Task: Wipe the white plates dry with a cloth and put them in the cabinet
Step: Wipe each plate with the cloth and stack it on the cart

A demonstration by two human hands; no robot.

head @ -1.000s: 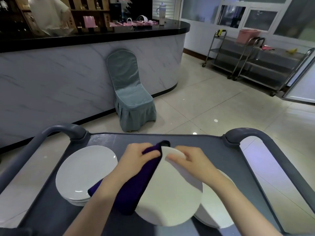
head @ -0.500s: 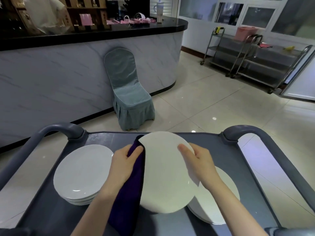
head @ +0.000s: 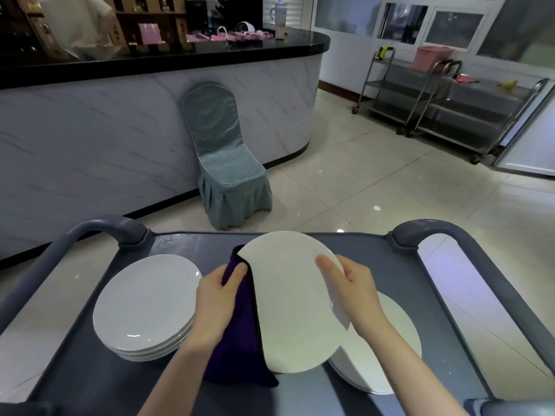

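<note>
I hold one white plate (head: 291, 298) tilted up above the grey cart top (head: 192, 244). My right hand (head: 350, 291) grips its right rim, thumb on the near face. My left hand (head: 217, 298) grips a dark purple cloth (head: 240, 340) against the plate's left edge; the cloth hangs down behind the plate. A stack of white plates (head: 147, 304) sits on the cart's left side. Another stack of white plates (head: 387, 346) lies at the right, partly hidden by the held plate and my right forearm.
The cart has raised grey handles at left (head: 99, 232) and right (head: 435, 232). Beyond it, a covered grey-blue chair (head: 222, 163) stands against a marble-fronted counter (head: 120, 130). Steel trolleys (head: 435, 103) line the far right wall. Tiled floor lies between.
The plate has been turned up and away from me, from lying low to tilted higher. My left hand with the cloth slid from the plate's top to its left edge.
</note>
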